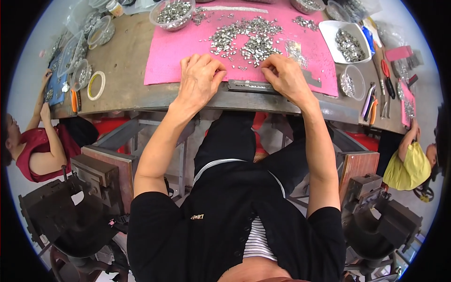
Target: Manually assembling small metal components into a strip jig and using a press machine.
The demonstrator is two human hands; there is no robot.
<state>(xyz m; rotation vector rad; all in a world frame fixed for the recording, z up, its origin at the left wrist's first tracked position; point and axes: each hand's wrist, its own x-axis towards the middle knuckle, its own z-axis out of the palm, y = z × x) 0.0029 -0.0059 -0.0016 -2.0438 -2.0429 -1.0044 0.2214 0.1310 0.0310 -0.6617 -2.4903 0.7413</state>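
A pink mat (162, 61) covers the middle of the workbench, with a loose pile of small shiny metal pieces (257, 40) spread over it. At the mat's near edge lies a dark metal bar (251, 86) with a row of small pieces along it. My left hand (198, 77) is just left of the bar, its thumb and forefinger pinched together. My right hand (287, 77) is over the bar's right end, fingertips also pinched. Whatever either pinch holds is too small or hidden.
Clear tubs (173, 14) of metal pieces stand behind the mat. A white tray (344, 42) and a round tub (352, 82) are at right, near pliers (369, 101). A tape roll (97, 85) lies left. Other people sit at both sides.
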